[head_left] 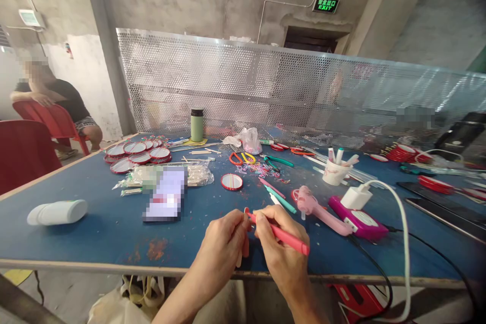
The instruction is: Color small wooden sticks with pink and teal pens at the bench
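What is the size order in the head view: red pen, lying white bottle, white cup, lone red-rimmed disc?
Lying white bottle
Red pen, white cup: too alike to rank, right hand partly covering the pen
Lone red-rimmed disc

Head camera looks forward-down over the table [110, 233].

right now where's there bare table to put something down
Bare table lies between the white bottle and the phone, with a narrower patch between the phone and the left hand. It is crowded beyond the hands, with pens, pliers and scraps, and right of the right hand, with the pink tool, purple box and white cable.
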A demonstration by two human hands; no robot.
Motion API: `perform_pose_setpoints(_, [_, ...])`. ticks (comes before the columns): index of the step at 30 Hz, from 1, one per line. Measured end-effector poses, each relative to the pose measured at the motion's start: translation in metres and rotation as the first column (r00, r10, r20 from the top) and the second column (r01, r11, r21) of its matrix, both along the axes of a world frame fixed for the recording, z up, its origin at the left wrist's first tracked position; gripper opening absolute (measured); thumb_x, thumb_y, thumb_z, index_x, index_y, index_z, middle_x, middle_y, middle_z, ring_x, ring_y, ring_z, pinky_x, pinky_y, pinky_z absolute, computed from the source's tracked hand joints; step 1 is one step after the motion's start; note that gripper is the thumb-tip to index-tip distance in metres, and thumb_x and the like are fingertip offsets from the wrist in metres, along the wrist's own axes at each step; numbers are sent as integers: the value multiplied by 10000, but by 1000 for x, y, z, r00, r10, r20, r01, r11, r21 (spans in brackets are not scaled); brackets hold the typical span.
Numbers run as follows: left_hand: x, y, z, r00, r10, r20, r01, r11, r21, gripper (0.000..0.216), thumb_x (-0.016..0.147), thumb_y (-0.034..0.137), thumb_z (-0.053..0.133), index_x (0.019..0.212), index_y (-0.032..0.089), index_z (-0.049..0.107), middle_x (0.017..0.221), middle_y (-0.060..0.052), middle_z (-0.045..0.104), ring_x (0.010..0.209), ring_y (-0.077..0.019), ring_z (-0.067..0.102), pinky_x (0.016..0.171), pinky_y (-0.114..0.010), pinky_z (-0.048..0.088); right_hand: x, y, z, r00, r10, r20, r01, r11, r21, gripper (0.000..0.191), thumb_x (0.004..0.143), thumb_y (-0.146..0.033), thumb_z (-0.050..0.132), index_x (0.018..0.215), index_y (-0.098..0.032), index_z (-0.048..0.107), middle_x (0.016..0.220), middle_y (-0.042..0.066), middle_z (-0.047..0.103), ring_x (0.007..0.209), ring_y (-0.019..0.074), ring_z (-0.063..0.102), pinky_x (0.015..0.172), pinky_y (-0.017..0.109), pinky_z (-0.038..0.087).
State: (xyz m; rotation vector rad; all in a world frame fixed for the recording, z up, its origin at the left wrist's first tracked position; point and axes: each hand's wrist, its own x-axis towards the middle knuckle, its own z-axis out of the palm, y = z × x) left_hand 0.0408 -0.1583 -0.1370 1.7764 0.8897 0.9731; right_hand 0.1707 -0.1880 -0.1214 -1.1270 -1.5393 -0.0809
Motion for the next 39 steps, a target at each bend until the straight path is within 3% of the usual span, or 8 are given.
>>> perform_pose_setpoints(6, [-1, 0, 1, 1000, -4, 8, 4, 1000, 3, 399, 997, 422, 372, 687, 201, 492, 556, 19, 576, 496, -100, 501, 544, -203, 357, 0, 0, -2, 999, -51, -13, 51, 999, 6, 247, 947, -219, 520, 711, -198, 587, 544, -39, 570, 458, 108, 521, 482, 215, 422])
perform_pose_setpoints(39, [0, 0, -2, 999, -24, 26, 24, 1000, -12, 414, 997, 443, 371, 679, 201, 479, 537, 22, 559, 459, -95, 486, 520, -205, 359, 1, 1, -1, 1000, -23, 4, 23, 999, 30, 242, 933, -187, 523, 701, -190, 590, 544, -47, 578, 452, 93, 526, 480, 192, 416])
